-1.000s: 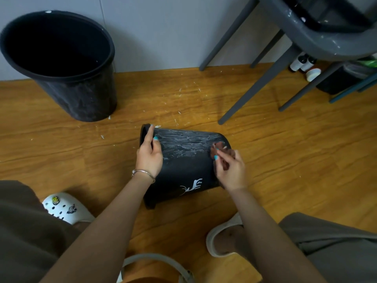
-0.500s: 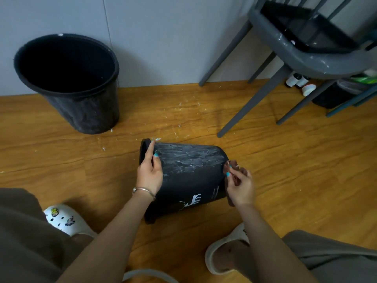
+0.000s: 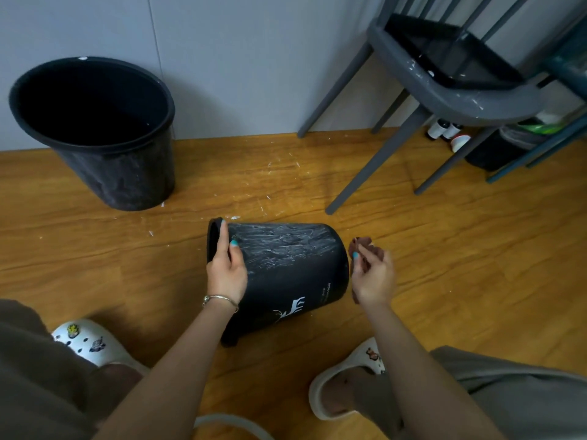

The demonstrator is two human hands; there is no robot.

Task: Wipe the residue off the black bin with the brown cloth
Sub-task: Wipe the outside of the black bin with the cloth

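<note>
Two hands in view, one bin being worked. The black bin (image 3: 286,274) lies on its side on the wood floor (image 3: 460,265), rim toward the person's left, base toward the right, white deer print facing the camera.

What changed: a second ago the right hand (image 3: 373,277) had the brown cloth (image 3: 362,246) pressed on the bin's wall near the base; half a second ago it had slid off the base edge. Now it's clear of the bin — just beside the base, not touching. Cloth is bunched and pinched between thumb and curled fingers (image 3: 357,257), lifted off the surface. The left hand (image 3: 227,271) hasn't moved: it holds the rim end, index laid along the rim, thumb on the wall, the other fingers lying on the wall, steadying the bin.

Meaning for the task: looks like the end of one wipe stroke, not the end of the job. White streaky residue (image 3: 286,246) covers most of the upper wall from rim to base — the lower, nearer part reads clean black. Likely next: regrip or refold the cloth, return to the streaked band, maybe roll the bin to reach the far side, which isn't visible.

Also around: a second black bin (image 3: 127,179) upright by the wall, grey chair (image 3: 460,93) at right, white flecks scattered on the floor.
</note>
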